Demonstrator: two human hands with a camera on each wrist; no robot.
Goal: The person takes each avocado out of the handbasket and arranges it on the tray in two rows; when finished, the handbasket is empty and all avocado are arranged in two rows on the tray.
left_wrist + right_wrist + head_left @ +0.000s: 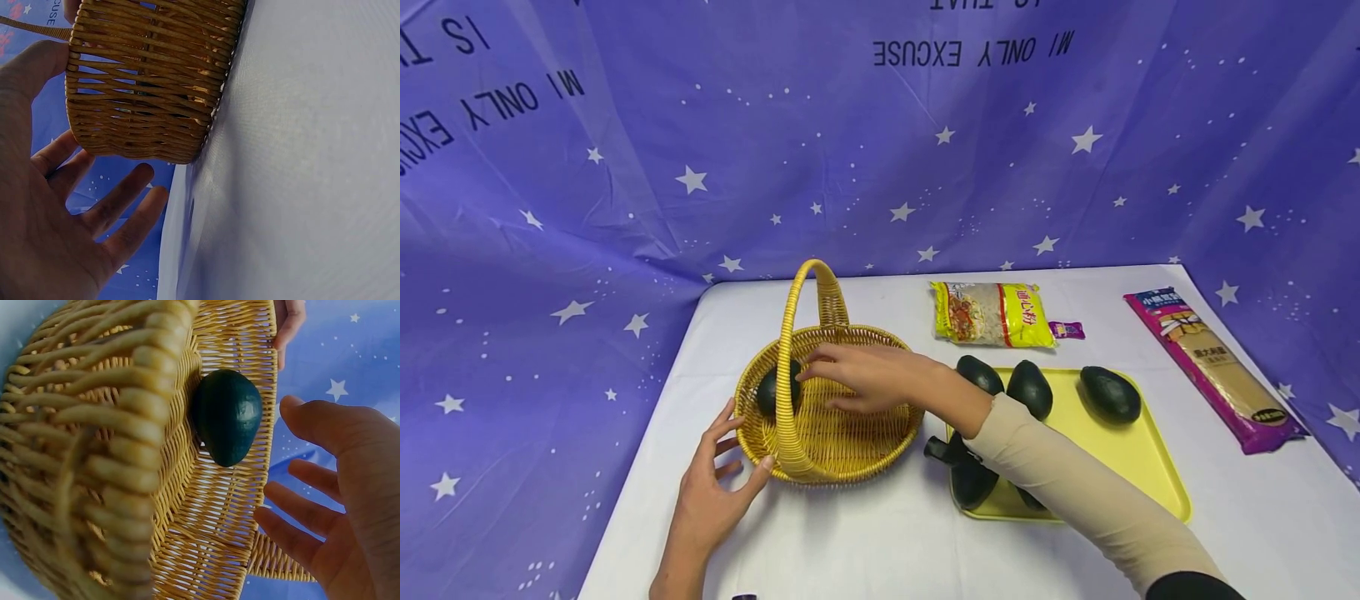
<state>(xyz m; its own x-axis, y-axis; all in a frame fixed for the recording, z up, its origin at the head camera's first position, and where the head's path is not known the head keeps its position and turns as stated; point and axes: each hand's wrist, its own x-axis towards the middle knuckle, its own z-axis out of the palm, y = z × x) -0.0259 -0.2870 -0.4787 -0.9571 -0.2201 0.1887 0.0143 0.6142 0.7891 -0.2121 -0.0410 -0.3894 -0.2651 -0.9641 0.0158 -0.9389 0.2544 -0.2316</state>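
Observation:
A dark green avocado (767, 392) lies inside the yellow wicker basket (850, 477), against its left wall. My right hand (868, 379) hovers over the basket, fingers spread and holding nothing. A gap separates its fingertips from the avocado (228, 417) in the right wrist view. At the basket's near left side is my left hand (711, 492), its fingers spread around the outside. The left thumb touches the rim in the left wrist view. Several more avocados (1109, 395) lie on the yellow tray (1176, 500), some partly hidden by my right forearm.
The basket's tall handle (786, 367) arches over its left part. Behind the tray lies a yellow food packet (992, 315) with a small purple sachet (1067, 330) beside it. A long purple noodle packet (1217, 367) lies at the right. Purple star-patterned cloth surrounds the white tabletop (865, 550).

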